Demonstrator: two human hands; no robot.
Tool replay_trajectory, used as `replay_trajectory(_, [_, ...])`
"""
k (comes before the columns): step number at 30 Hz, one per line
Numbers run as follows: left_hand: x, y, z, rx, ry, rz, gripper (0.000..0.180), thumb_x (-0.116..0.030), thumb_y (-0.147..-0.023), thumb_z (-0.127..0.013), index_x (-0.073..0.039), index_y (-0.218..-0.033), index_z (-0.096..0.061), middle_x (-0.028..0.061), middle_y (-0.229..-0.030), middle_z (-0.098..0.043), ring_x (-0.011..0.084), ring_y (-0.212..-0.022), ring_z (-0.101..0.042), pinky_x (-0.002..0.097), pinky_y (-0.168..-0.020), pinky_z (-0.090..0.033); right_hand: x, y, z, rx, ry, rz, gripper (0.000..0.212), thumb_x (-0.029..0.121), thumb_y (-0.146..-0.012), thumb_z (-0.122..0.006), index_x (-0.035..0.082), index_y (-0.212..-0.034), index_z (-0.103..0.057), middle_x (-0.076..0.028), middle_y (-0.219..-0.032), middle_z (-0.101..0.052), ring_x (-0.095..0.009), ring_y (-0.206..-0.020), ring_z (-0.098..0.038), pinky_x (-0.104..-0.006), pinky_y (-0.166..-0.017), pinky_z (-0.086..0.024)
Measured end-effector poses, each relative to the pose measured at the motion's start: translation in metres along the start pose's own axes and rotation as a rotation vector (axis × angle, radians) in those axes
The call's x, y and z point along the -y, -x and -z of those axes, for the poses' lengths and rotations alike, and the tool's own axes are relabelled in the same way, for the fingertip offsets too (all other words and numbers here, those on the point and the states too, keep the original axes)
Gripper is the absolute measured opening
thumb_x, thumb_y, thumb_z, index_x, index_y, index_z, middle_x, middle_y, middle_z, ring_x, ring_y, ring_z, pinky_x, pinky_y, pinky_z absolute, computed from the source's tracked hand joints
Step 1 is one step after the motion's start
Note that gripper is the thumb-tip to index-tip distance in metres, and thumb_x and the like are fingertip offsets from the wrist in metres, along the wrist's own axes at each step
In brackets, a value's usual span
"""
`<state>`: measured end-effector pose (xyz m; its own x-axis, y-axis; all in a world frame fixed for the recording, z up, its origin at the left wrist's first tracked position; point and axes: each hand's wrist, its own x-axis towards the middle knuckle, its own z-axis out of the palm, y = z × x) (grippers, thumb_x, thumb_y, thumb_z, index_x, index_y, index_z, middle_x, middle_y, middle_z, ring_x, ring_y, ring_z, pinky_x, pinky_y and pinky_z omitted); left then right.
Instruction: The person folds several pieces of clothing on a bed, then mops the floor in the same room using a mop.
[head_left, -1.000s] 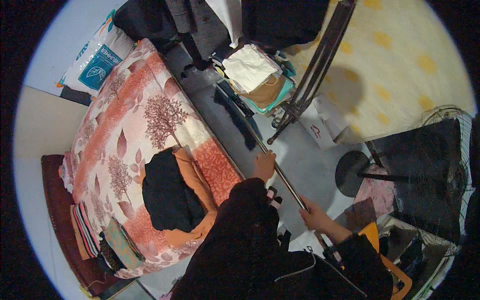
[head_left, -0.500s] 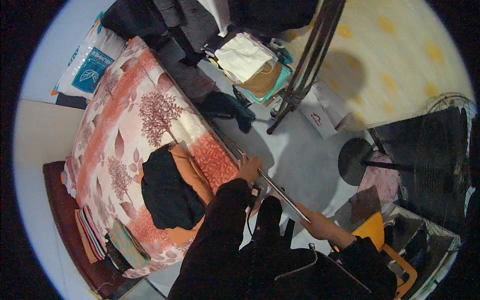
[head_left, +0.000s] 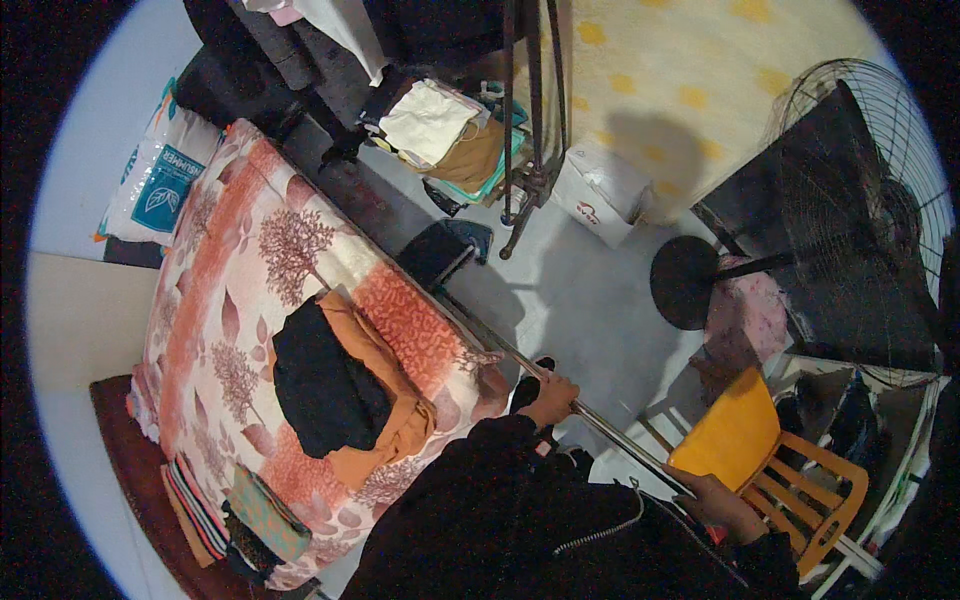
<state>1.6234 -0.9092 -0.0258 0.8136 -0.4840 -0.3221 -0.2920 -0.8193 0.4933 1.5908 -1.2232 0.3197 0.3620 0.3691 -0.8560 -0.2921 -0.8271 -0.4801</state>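
Both my hands are closed around a long metal pole [head_left: 615, 435] that slants from lower right to upper left. Grasping it midway, beside the bed's edge, is my left hand [head_left: 552, 400]. My right hand [head_left: 718, 508] grips it close to its near end, in front of a yellow chair [head_left: 735, 430]. At the far end a dark, flat head [head_left: 435, 252] lies on the grey floor [head_left: 600, 310] next to the bed; whether it is a mop or a broom I cannot tell. Part of the pole passes along the bed's edge.
On the left stands a bed with a floral cover [head_left: 240, 330], bearing black and orange clothing [head_left: 330, 380]. Beyond the pole are a stack of folded cloths [head_left: 430, 125], a dark metal stand [head_left: 535, 180] and a white box [head_left: 600, 195]. A large fan [head_left: 800, 230] is at right.
My hands have drawn back to the right and nearer to me, and the pole's dark head has come closer along the bed. The view has turned, showing more of the chair and fan.
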Motion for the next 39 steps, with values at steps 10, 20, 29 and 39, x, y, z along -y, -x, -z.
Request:
replay_trajectory(10, [0.079, 0.005, 0.019, -0.142, -0.118, 0.180, 0.016, -0.016, -0.077, -0.070, -0.009, -0.091, -0.072, 0.0138, -0.106, -0.068, 0.0383, -0.114, -0.059, 0.0598, -0.096, -0.041, 0.019, -0.092, -0.041, 0.066, -0.090, 0.068, 0.072, 0.013, -0.098, -0.061, 0.025, -0.161, -0.027, -0.025, -0.093, -0.070, -0.030, -0.075, -0.067, -0.0419, -0.074, -0.054])
replay_trajectory(20, [0.017, 0.047, -0.060, 0.031, -0.187, 0.103, 0.027, -0.021, -0.077, -0.074, -0.017, -0.103, -0.073, 0.0096, -0.106, -0.065, 0.0394, -0.118, -0.055, 0.0672, -0.093, -0.041, -0.067, -0.043, -0.117, 0.119, -0.215, 0.008, 0.077, 0.016, -0.098, -0.065, 0.025, -0.162, -0.023, -0.018, -0.139, -0.061, -0.025, -0.120, -0.061, -0.0373, -0.103, -0.046])
replay_trajectory(29, [-0.133, 0.087, -0.168, 0.327, -0.030, -0.177, 0.027, -0.033, -0.083, -0.072, -0.014, -0.102, -0.072, 0.0120, -0.108, -0.063, 0.0371, -0.116, -0.056, 0.0749, -0.101, -0.028, -0.156, 0.131, -0.188, 0.048, -0.407, -0.042, 0.071, 0.021, -0.098, -0.066, 0.017, -0.159, -0.032, -0.012, -0.138, -0.062, -0.019, -0.120, -0.058, -0.0356, -0.106, -0.042])
replay_trajectory(39, [-0.279, 0.106, -0.134, 0.522, 0.104, -0.528, 0.044, -0.044, -0.085, -0.074, -0.006, -0.107, -0.067, 0.0145, -0.114, -0.064, 0.0406, -0.124, -0.051, 0.0781, -0.103, -0.021, -0.124, 0.270, -0.220, -0.188, -0.261, -0.262, 0.063, 0.018, -0.099, -0.062, 0.026, -0.157, -0.038, -0.020, -0.122, -0.070, -0.027, -0.106, -0.069, -0.0370, -0.097, -0.050])
